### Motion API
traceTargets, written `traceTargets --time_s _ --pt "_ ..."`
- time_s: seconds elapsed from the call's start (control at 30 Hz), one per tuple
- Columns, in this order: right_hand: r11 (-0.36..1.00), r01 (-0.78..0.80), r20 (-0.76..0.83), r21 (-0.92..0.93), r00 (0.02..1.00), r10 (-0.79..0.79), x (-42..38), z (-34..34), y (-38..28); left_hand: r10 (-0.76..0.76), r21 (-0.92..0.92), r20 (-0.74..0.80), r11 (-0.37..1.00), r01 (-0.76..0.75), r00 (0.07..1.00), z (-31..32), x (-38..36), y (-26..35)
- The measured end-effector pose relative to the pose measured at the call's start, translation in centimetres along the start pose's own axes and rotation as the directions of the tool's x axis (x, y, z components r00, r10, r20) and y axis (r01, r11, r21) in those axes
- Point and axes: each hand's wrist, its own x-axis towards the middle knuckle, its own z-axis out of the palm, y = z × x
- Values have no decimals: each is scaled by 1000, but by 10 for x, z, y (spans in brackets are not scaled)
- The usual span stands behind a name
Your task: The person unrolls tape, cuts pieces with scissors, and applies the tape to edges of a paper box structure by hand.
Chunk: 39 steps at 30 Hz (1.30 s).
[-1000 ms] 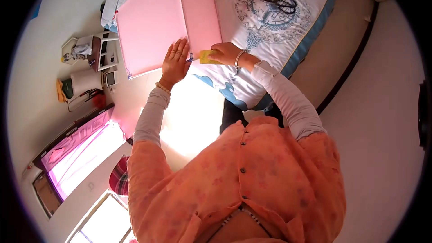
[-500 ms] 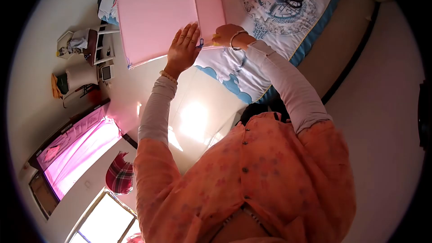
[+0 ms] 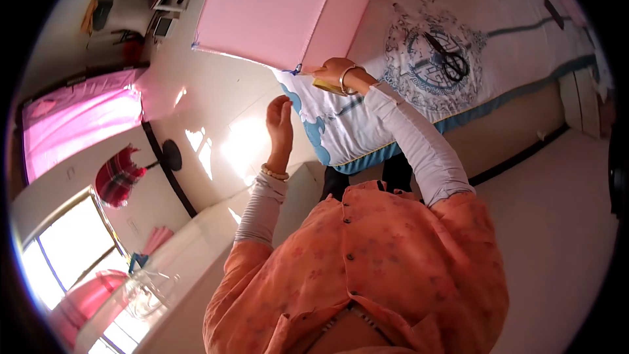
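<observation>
A large pink box-shaped fabric piece (image 3: 268,10) with stitched edges stands at the top of the head view. At its lower corner is a small blue clip or tie (image 3: 296,69). Just right of that corner, my right hand (image 3: 339,72) is closed around a small yellow object (image 3: 327,85), mostly covered by the palm and of a kind I cannot make out. Its fingertips are at the box's lower edge. My left hand (image 3: 280,124) is apart from the box, below the corner, with loosely bent fingers and nothing visible in them.
A patterned white and blue bedspread (image 3: 367,118) lies under the right side of the box. Black-handled scissors (image 3: 449,59) rest on it, and a dark narrow item (image 3: 553,13) lies farther right. At left are a pink-curtained window (image 3: 85,124) and a plaid cloth (image 3: 120,176).
My left hand has come off the pink box's face and dropped toward me. My right hand stays by the lower corner, with more of the yellow object showing. The view has shifted.
</observation>
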Motion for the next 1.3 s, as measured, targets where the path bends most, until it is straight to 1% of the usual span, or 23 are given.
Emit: traceTargets --time_s 0.07,0.33,0.4,0.43,0.47,0.53,0.57,0.6,0.67,0.7,0.73,0.8,0.83,0.87,0.9,0.93,0.97,1.0,1.03,1.07,1.17,1.27,1.3 --pt "999 38 63 7 997 -38 0 -2 9 -316 -302 -5 905 300 949 35 -15 -8" --pt "995 74 159 68 984 -84 18 -5 25 -353 -446 -56 846 293 934 107 10 11" --pt "935 107 179 339 968 -176 25 8 34 -392 -440 -96 841 314 915 108 10 11" --pt "881 25 269 472 948 -171 26 10 37 -366 -426 -114 858 287 924 108 7 11" --pt "889 29 284 457 942 -177 26 13 39 -336 -409 -129 875 259 933 109 6 11" --pt "628 -137 357 766 903 -239 23 18 44 -291 -453 -146 869 197 945 111 6 6" --pt "518 -153 346 842 889 -299 20 19 47 -224 -456 -142 879 137 964 110 9 -2" --pt "532 -157 358 832 884 -299 23 21 53 -156 -460 -140 885 76 978 110 10 -8" --pt "210 -204 282 956 837 -469 28 21 74 -165 -495 -228 868 32 960 120 9 -2" --pt "286 -84 190 954 911 -365 19 3 79 -170 -514 -301 858 -9 938 126 10 0" --pt "381 61 3 922 987 -163 11 -9 85 -170 -520 -316 854 -20 933 130 11 -1" --pt "740 389 -412 548 896 -166 36 -21 165 -292 -595 -318 802 50 902 140 7 -5" --pt "873 414 -546 259 808 -222 36 -36 209 -343 -670 -278 738 74 897 144 4 7" --pt "953 293 -604 78 775 -189 15 -54 228 -347 -679 -287 732 67 893 146 3 8" --pt "993 111 -557 -39 822 -114 8 -69 267 -363 -696 -283 715 70 888 148 5 8" --pt "989 56 -548 -138 827 -123 -11 -79 289 -378 -711 -281 699 73 882 149 7 8" --pt "900 -167 -519 -402 852 -74 -30 -83 333 -384 -719 -306 693 53 871 148 9 6" --pt "869 -313 -433 -383 892 131 -36 -82 341 -366 -719 -301 694 43 880 145 11 3" --pt "864 -246 -464 -439 886 16 -30 -60 405 -349 -717 -294 696 36 890 144 11 1" --pt "864 -238 -455 -444 891 11 -36 -56 411 -354 -717 -303 696 32 885 144 10 0" --pt "775 -434 -440 -458 869 227 -36 -46 389 -314 -759 -275 651 -4 909 142 11 -3" --pt "681 -501 -454 -534 849 269 -36 -66 342 -263 -758 -292 650 -55 919 144 11 -9" --pt "683 -476 -512 -554 842 171 -35 -67 340 -267 -731 -320 679 -58 909 145 10 -5"
